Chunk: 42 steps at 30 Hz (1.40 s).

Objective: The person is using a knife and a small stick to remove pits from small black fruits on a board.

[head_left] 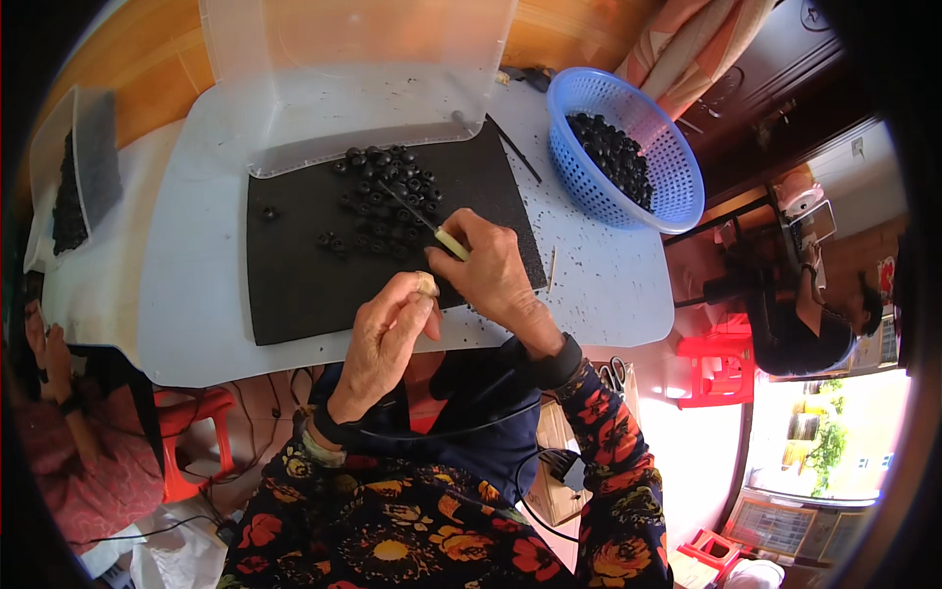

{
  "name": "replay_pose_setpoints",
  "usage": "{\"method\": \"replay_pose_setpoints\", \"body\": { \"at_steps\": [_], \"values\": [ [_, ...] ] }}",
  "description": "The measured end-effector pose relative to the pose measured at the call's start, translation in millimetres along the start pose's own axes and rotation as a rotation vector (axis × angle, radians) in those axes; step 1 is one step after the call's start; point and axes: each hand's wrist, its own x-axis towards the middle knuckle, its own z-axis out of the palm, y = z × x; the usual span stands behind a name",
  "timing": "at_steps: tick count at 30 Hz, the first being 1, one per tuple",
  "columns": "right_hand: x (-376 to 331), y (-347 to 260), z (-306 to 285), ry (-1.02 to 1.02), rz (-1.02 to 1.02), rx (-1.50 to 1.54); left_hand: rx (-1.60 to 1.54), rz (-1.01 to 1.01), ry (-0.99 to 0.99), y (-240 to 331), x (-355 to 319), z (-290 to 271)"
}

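Note:
My right hand (pixel 488 267) is closed round the pale yellow handle of a thin-bladed knife (pixel 452 244), whose narrow metal blade points away to the upper left over a loose pile of small black round parts (pixel 378 201). Just left of it, my left hand (pixel 385 329) is closed, thumb and fingers pressed together. A beige covering (pixel 427 284) shows at one fingertip; whatever the fingers pinch is hidden. Both hands hover at the near side of a black mat (pixel 294 285), on which the pile lies. One black part (pixel 270 212) sits apart at the left.
A blue plastic basket (pixel 564 108) with many black parts stands at the back right. A clear plastic bin (pixel 363 39) rests behind the mat. Black crumbs dot the light table (pixel 628 285). Another person's hands (pixel 51 348) show at far left, near a second clear bin (pixel 98 147).

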Motion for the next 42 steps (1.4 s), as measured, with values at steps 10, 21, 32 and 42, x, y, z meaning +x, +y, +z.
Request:
{"method": "replay_pose_setpoints", "body": {
  "at_steps": [10,21,32,42],
  "values": [
    [-38,-27,-35,-0.11,0.264,0.668,0.133,-0.067,-0.097,12,7,5],
    [-66,-39,-38,0.09,0.215,0.665,-0.028,-0.118,-0.171,15,6,17],
    [-76,-35,-35,0.17,0.253,0.815,-0.042,-0.107,-0.265,15,8,16],
    [-87,-31,-35,0.115,0.164,0.627,-0.044,-0.24,-0.217,17,5,23]
  ]
}}
